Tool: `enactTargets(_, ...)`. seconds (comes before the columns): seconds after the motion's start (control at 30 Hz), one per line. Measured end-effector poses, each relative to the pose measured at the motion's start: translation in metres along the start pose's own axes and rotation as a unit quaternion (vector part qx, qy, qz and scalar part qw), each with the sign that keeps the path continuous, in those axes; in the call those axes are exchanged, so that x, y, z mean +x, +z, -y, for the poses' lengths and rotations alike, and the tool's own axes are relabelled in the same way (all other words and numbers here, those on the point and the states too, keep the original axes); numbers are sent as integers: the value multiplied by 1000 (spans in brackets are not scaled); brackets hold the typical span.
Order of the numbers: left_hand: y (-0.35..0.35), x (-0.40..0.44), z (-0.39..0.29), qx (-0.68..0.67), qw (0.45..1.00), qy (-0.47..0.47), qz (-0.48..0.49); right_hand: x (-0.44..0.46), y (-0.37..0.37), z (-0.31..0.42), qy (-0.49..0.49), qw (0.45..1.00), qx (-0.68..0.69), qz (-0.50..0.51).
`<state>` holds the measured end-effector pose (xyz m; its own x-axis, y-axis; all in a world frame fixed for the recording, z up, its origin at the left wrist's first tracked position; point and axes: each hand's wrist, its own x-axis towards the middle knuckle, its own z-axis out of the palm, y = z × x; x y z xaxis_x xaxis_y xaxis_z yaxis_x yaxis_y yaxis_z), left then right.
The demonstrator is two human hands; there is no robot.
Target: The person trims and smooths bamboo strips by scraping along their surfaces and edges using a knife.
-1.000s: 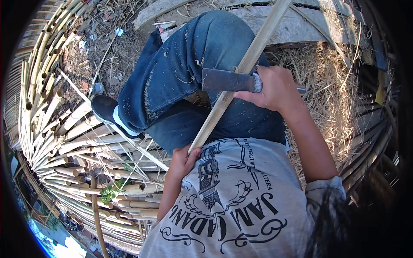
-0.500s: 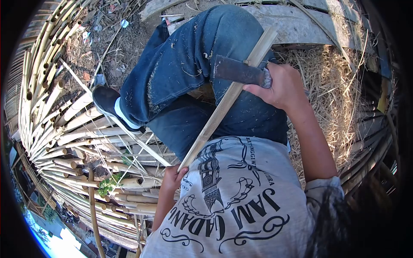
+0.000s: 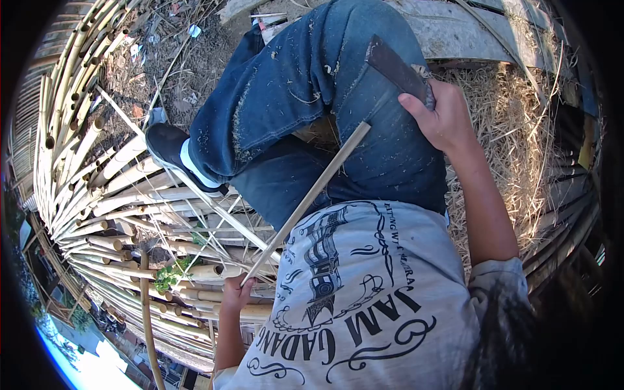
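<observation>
Close head-worn view, steeply downward over both hands [image 3: 448, 118]

Bamboo strip [image 3: 312, 196] drawn back from trouser knee [image 3: 370, 23], clear of blade [image 3: 398, 67]. Left hand [image 3: 235, 295] out past shirt [image 3: 354, 257] edge; right hand [image 3: 447, 118] has rotated blade kneeward.

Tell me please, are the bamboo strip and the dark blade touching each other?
Apart. The head view shows blue jeans plainly between the upper end of the bamboo strip and the dark blade.

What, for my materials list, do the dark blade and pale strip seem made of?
Blade: probably iron or steel, dull; its flat face looks dark brown.
Strip: likely bamboo, matte, though perhaps wood; it is straight, slim and pale tan.
</observation>
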<state>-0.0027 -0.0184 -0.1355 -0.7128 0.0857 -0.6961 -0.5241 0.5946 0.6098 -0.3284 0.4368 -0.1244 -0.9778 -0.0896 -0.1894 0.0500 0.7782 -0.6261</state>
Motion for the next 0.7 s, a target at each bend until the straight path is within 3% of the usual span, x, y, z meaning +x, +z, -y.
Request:
enactTargets(0.1,-5,-7,-12,49,997,-65,5,-2,4,0,-28,999,28,-3)
enactTargets(0.17,-3,-8,-7,52,997,-57,-15,-5,4,-10,-56,993,106,-7)
enactTargets(0.27,12,-3,-17,-29,996,51,-73,-9,6,-37,-81,990,111,-11)
enactTargets(0.37,22,6,-32,-58,988,42,-136,-6,3,-32,-101,988,121,-7)
enactTargets(0.5,32,51,-59,-83,991,44,-97,-6,6,-27,-145,979,143,-4)
enactTargets(0.7,49,120,-126,-66,992,106,-16,-9,-2,-26,-191,980,46,14)
